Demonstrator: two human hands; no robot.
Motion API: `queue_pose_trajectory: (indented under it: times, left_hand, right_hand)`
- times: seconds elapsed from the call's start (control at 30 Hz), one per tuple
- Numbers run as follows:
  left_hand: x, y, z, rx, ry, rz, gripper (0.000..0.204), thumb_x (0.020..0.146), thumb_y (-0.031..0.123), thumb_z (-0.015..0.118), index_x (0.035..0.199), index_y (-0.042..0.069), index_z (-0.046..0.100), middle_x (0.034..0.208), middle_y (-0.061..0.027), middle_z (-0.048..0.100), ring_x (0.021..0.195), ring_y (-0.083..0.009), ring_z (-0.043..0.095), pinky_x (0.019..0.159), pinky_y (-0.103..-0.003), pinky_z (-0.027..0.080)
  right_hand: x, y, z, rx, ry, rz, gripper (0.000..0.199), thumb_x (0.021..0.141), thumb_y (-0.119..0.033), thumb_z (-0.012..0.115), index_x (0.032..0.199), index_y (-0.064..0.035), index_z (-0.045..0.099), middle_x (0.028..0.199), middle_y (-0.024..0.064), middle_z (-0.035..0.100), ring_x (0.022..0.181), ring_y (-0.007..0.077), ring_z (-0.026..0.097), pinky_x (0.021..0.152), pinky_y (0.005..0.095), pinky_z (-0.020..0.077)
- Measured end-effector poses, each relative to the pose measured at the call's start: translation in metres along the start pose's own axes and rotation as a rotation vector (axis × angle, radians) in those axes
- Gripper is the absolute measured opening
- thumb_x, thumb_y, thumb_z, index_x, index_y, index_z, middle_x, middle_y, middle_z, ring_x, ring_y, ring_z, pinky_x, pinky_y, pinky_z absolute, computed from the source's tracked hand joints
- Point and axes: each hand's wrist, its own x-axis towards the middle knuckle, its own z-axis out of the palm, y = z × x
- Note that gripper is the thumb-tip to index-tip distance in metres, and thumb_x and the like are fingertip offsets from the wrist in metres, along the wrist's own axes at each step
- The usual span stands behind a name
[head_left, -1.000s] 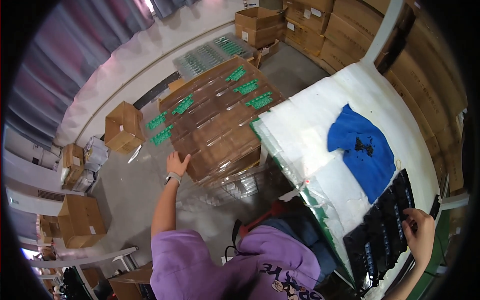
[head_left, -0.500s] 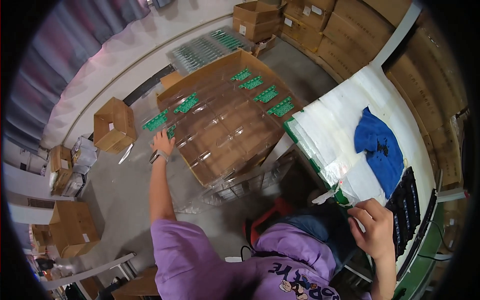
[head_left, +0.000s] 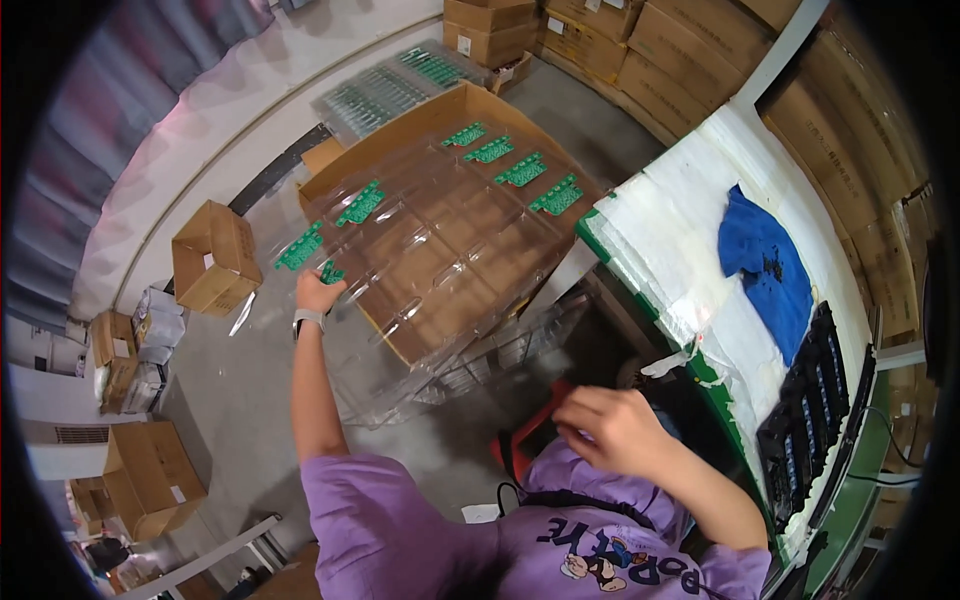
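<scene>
My left hand (head_left: 318,292) reaches over the near left edge of a clear plastic tray (head_left: 425,245), its fingers closed on a small green circuit board (head_left: 331,272). The fingertips are partly hidden. Just beyond it lies another green circuit board (head_left: 299,246), with one more board (head_left: 361,203) farther along that side. Several boards, among them a green board (head_left: 556,195), lie in the tray's far right side. My right hand (head_left: 608,428) hangs in front of my body with curled fingers and no visible object in them.
A large cardboard box (head_left: 470,105) is under the tray. More clear trays (head_left: 460,375) lean at its near side. On the right, a white-covered table (head_left: 660,215) bears a blue cloth (head_left: 765,265) and black strips (head_left: 810,410). A small carton (head_left: 215,257) stands on the floor at left.
My left hand's fingers have gone from spread to closed at the small board. My right hand has swung left, away from the table edge to before my body. The view has shifted slightly.
</scene>
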Motion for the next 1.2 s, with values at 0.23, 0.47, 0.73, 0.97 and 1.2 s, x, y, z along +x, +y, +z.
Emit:
queue_pose_trajectory:
  times: [0.23,0.47,0.73,0.97,1.2]
  left_hand:
    - [-0.022,0.013,-0.008,0.040,0.050,-0.024,0.058,0.056,0.042,0.073,0.092,-0.001,0.064,0.093,-0.0224,0.062,0.091,-0.0339,0.058,0.081,-0.040,0.048]
    - [-0.058,-0.010,-0.001,-0.042,0.106,0.030,0.056,0.060,0.041,0.072,0.094,-0.003,0.062,0.092,-0.0203,0.056,0.087,-0.0355,0.056,0.078,-0.042,0.046]
    - [-0.099,-0.023,-0.018,-0.008,0.089,-0.027,0.047,0.063,0.035,0.070,0.088,-0.003,0.058,0.090,-0.0213,0.055,0.088,-0.0387,0.055,0.078,-0.046,0.045]
    - [-0.106,-0.019,-0.048,0.051,0.445,0.008,0.050,0.063,0.030,0.072,0.097,-0.003,0.055,0.097,-0.0200,0.054,0.091,-0.0385,0.053,0.078,-0.047,0.045]
    - [-0.108,-0.081,-0.072,0.240,0.211,0.057,0.053,0.061,0.028,0.073,0.103,-0.001,0.058,0.094,-0.0175,0.056,0.092,-0.0364,0.054,0.080,-0.044,0.045]
  right_hand:
    - [0.067,0.068,0.097,-0.308,-0.077,-0.008,0.063,0.064,-0.008,0.068,0.123,-0.0117,0.049,0.118,0.0128,0.049,0.112,0.0299,0.049,0.079,0.0396,0.0483]
    - [0.084,0.093,0.169,-0.438,-0.123,-0.007,0.066,0.069,-0.008,0.063,0.132,-0.0138,0.043,0.133,0.0122,0.041,0.130,0.0363,0.033,0.094,0.0430,0.0421]
    - [0.075,0.088,0.178,-0.436,-0.026,-0.184,0.042,0.076,-0.012,0.055,0.118,-0.0071,0.053,0.119,0.0085,0.049,0.124,0.0374,0.038,0.083,0.0356,0.0495]
    - [0.073,0.068,0.180,-0.443,-0.164,-0.262,0.020,0.073,-0.016,0.057,0.091,-0.0078,0.056,0.098,0.0051,0.051,0.099,0.0254,0.049,0.071,0.0323,0.0501]
    - [0.060,0.065,0.174,-0.395,-0.160,-0.280,0.020,0.073,-0.014,0.055,0.093,-0.0110,0.053,0.094,0.0065,0.049,0.099,0.0269,0.050,0.060,0.0310,0.0531]
